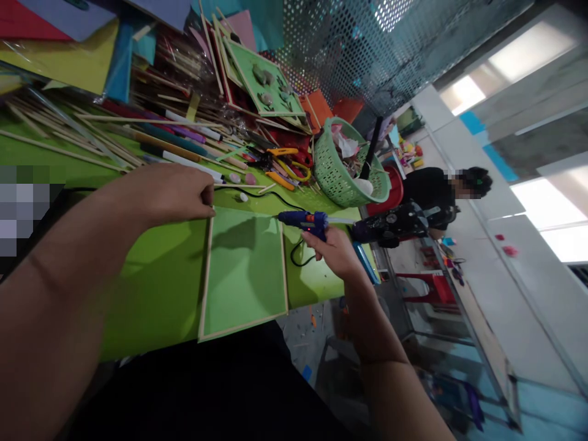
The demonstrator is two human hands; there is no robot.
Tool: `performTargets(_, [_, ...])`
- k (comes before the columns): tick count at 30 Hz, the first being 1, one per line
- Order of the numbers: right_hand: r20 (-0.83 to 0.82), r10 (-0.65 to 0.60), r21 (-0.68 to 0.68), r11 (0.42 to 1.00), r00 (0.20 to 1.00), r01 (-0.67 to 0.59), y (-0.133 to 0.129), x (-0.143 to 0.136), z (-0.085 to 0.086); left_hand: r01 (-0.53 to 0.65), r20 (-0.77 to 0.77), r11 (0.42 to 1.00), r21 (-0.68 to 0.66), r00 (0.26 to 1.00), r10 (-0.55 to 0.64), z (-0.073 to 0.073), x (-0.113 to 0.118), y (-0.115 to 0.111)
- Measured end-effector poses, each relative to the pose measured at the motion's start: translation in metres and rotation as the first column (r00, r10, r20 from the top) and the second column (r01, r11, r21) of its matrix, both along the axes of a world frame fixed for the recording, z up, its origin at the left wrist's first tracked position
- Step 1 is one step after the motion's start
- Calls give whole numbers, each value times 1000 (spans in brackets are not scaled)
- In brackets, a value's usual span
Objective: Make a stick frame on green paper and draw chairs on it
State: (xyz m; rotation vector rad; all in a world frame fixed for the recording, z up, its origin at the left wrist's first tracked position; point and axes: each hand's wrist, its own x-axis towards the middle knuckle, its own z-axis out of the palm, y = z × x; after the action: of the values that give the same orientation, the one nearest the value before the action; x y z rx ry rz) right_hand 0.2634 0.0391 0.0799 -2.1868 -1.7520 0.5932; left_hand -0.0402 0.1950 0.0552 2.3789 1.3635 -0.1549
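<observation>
A light green card (248,269) lies at the near edge of the green table, with thin wooden sticks along its left, right and near edges. My left hand (177,193) is closed at the card's far left corner, its thumb and fingertips against it. In my right hand (337,251) is a blue glue gun (301,220), its nozzle close to the card's far right corner. A clear glue stick (340,220) juts from the gun's back end. My fingers partly cover the gun's handle, and a small red light shows on it.
Beyond the card lie pens (179,162), wooden sticks (68,135) and scissors (287,165). A green basket (328,165) stands at the far right, near a decorated green panel (266,79). A black cord (271,193) crosses the table (156,275). Another person (422,196) is farther right.
</observation>
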Motion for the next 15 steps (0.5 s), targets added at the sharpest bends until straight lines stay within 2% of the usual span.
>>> performTargets(3, [-43, -30, 34, 999, 999, 32, -1, 5, -2, 12, 0, 1000, -6, 1000, -12, 3, 0, -1])
performTargets(6, [-253, -122, 84, 986, 960, 147, -8, 16, -5, 5, -36, 1000, -27, 999, -6, 6, 0, -1])
performTargets(9, [-529, -160, 170, 942, 834, 289, -19, 27, -11, 22, -48, 1000, -10, 999, -22, 5, -2, 0])
performTargets(12, [-716, -150, 252, 856, 682, 452, -31, 33, -22, 36, -35, 999, 9, 999, -36, 0, -5, 3])
performTargets(15, [-842, -183, 206, 759, 507, 617, -38, 40, -35, -7, -27, 999, 52, 1000, 8, -4, -7, 4])
